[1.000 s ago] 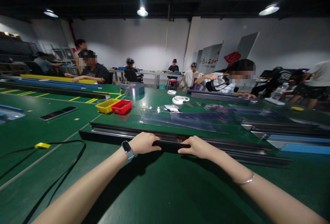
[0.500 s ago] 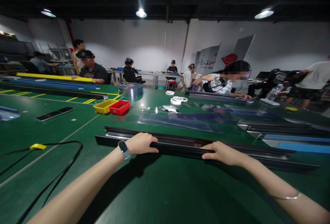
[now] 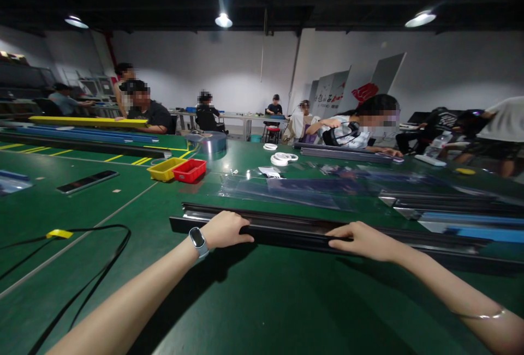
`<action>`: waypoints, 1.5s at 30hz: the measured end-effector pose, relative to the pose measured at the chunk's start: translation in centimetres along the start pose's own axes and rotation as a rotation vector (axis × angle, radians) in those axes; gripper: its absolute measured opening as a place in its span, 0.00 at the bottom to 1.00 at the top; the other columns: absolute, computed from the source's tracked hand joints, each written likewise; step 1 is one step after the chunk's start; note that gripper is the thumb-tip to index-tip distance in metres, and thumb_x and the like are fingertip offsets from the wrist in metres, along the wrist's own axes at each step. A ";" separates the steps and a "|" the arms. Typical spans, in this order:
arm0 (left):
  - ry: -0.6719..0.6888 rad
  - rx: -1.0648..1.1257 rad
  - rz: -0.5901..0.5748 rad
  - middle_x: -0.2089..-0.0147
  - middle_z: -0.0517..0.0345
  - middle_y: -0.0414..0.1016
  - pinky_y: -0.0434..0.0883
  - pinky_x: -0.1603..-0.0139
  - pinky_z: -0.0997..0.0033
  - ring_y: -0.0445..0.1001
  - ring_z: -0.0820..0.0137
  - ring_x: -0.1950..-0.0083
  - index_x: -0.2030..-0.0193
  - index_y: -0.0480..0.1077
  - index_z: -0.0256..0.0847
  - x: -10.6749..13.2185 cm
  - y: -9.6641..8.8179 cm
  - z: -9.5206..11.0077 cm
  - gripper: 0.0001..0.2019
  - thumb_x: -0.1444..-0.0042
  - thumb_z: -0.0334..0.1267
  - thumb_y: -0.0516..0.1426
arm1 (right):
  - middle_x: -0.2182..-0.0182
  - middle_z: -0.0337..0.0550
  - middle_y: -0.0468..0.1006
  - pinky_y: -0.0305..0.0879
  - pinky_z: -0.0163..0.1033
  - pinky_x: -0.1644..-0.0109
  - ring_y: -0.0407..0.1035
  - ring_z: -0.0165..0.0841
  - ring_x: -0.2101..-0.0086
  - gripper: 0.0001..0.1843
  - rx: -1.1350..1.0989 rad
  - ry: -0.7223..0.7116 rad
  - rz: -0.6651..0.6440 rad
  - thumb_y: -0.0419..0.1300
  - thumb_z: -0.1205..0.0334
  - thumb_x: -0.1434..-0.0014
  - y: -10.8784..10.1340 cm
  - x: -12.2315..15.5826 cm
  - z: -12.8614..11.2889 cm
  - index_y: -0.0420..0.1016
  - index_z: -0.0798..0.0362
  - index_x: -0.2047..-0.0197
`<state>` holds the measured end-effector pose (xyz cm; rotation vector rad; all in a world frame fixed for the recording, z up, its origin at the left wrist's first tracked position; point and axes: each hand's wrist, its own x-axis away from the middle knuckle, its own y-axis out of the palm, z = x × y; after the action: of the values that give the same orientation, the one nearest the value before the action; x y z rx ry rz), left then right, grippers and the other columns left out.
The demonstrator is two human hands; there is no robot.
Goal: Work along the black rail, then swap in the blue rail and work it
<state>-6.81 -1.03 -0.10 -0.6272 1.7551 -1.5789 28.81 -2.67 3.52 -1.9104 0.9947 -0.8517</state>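
A long black profile bar (image 3: 286, 233) lies across the green table (image 3: 262, 311) in front of me, with a second black bar (image 3: 262, 215) just behind it. My left hand (image 3: 225, 229), with a watch on its wrist, grips the near bar close to its left end, fingers curled over its top. Further right, my right hand (image 3: 362, 240) rests on the same bar with its fingers wrapped over the edge.
Yellow tray (image 3: 166, 168) and red tray (image 3: 189, 169) stand behind left. Clear film sheets (image 3: 295, 187) and tape rolls (image 3: 282, 157) lie beyond the bars. More bars (image 3: 450, 205) are at right. A black cable (image 3: 94, 268) loops at left. Several people sit at the far edges.
The near black bar has slid to the right under both hands. My right hand has moved further right along it, away from my left hand.
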 end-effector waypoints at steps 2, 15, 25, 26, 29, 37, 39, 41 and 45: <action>-0.004 0.005 0.000 0.68 0.53 0.74 0.64 0.64 0.70 0.72 0.65 0.64 0.68 0.69 0.40 0.0 0.0 0.0 0.21 0.48 0.56 0.48 | 0.61 0.42 0.76 0.61 0.40 0.60 0.68 0.42 0.63 0.28 0.010 0.015 0.055 0.48 0.39 0.52 0.6 -0.2 -0.1 0.74 0.48 0.57; -0.004 -0.002 0.009 0.68 0.53 0.74 0.64 0.64 0.70 0.72 0.64 0.64 0.68 0.69 0.39 0.1 0.1 0.0 0.21 0.47 0.55 0.47 | 0.69 0.43 0.77 0.61 0.37 0.65 0.68 0.36 0.71 0.29 0.076 -0.019 0.016 0.49 0.37 0.52 1.0 -1.6 -1.9 0.76 0.51 0.63; -0.019 0.022 0.012 0.67 0.52 0.74 0.64 0.62 0.70 0.72 0.65 0.62 0.66 0.70 0.40 0.0 0.2 0.0 0.21 0.47 0.55 0.47 | 0.65 0.45 0.76 0.62 0.37 0.63 0.69 0.37 0.67 0.27 0.157 -0.061 0.100 0.49 0.38 0.52 2.1 -2.1 -2.6 0.75 0.50 0.65; -0.022 0.020 0.012 0.67 0.52 0.74 0.64 0.63 0.70 0.72 0.65 0.62 0.66 0.70 0.40 0.0 0.2 0.0 0.21 0.47 0.55 0.47 | 0.65 0.45 0.76 0.62 0.38 0.63 0.69 0.38 0.67 0.27 0.187 -0.063 0.108 0.49 0.38 0.52 2.1 -2.2 -2.8 0.75 0.50 0.65; -0.025 0.007 0.012 0.67 0.52 0.74 0.64 0.63 0.70 0.72 0.65 0.63 0.66 0.70 0.40 0.0 0.2 0.0 0.21 0.47 0.55 0.47 | 0.63 0.46 0.75 0.61 0.40 0.60 0.69 0.39 0.65 0.28 0.279 -0.092 0.185 0.49 0.38 0.51 2.7 -2.5 -3.2 0.74 0.51 0.61; -0.021 -0.003 0.012 0.67 0.52 0.74 0.64 0.64 0.69 0.72 0.64 0.64 0.66 0.70 0.40 0.1 0.3 0.0 0.22 0.47 0.55 0.46 | 0.58 0.45 0.74 0.59 0.40 0.54 0.67 0.39 0.59 0.28 0.206 -0.069 0.209 0.47 0.40 0.49 3.6 -2.3 -3.0 0.72 0.50 0.57; -0.025 -0.005 0.008 0.67 0.52 0.74 0.64 0.65 0.70 0.72 0.64 0.64 0.66 0.70 0.40 0.1 0.3 0.0 0.22 0.47 0.55 0.46 | 0.60 0.45 0.74 0.60 0.40 0.56 0.68 0.39 0.61 0.28 0.188 -0.057 0.178 0.48 0.39 0.50 3.1 -2.5 -3.2 0.73 0.50 0.58; -0.029 -0.003 0.008 0.67 0.52 0.74 0.64 0.65 0.70 0.72 0.64 0.64 0.66 0.70 0.40 0.0 0.3 0.0 0.22 0.47 0.56 0.46 | 0.63 0.46 0.75 0.61 0.39 0.59 0.69 0.39 0.64 0.28 0.167 -0.036 0.130 0.49 0.38 0.52 2.5 -2.7 -3.6 0.74 0.50 0.60; -0.032 -0.003 0.013 0.68 0.51 0.74 0.64 0.65 0.70 0.72 0.64 0.64 0.67 0.70 0.39 0.0 0.4 0.1 0.22 0.48 0.56 0.46 | 0.66 0.45 0.76 0.61 0.39 0.61 0.69 0.39 0.67 0.26 0.151 -0.032 0.080 0.50 0.38 0.53 2.3 -3.2 -4.6 0.76 0.48 0.65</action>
<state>-6.72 -1.01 -0.49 -0.6380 1.7354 -1.5501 22.82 -2.33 2.98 -1.7403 0.9547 -0.8239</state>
